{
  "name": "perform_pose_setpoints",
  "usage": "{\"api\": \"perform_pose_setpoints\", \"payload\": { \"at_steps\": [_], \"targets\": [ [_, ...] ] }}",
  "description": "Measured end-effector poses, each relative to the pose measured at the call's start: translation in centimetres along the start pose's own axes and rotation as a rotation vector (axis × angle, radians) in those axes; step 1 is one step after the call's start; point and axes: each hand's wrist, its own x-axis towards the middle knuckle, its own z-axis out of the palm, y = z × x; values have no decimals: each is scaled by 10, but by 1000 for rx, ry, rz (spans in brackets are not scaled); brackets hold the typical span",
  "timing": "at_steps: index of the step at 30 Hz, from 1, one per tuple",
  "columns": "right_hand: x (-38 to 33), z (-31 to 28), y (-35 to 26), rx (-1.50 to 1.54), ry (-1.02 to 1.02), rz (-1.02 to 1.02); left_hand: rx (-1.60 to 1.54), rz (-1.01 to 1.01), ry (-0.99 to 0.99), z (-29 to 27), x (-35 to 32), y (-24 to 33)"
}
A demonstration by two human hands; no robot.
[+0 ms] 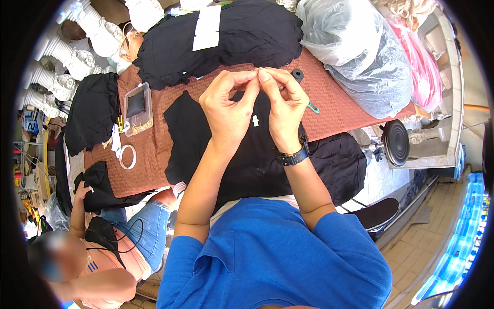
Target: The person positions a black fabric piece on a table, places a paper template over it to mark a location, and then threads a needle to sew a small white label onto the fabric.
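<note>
Desk [339, 110] covered in a reddish-brown woven cloth, running across the upper half of the view; black garment [247, 149] spread flat on it directly below both hands, its lower part hanging over the near edge; a second heap of black fabric [242, 36] at the far side with a white paper slip [207, 27] lying on it; bulging clear plastic bags [360, 62] stacked at the right end; a seated person in denim shorts [146, 232] at the left, one hand on dark cloth; round black stool [396, 142] to the right below the desk edge; clear plastic tray [137, 109] left of the garment, a white ring [127, 156] just below it; small white tag [255, 120] on the garment between the wrists; left hand [229, 103] and right hand [280, 100] raised together above the garment, fingertips meeting, each pinched shut on something too small to make out; black wristband on the right wrist; a teal safety pin [313, 107] just right of the right hand; a black ring-shaped piece [297, 75] near its knuckles.
</note>
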Motion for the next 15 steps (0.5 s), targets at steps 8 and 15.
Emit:
{"api": "perform_pose_setpoints", "payload": {
  "at_steps": [8,15],
  "targets": [
    [1,-3,2,-19,-18,17,18,34,49,3,2,0],
    [1,-3,-1,-22,-34,19,66,43,-12,-1,0,-1]
  ]
}}
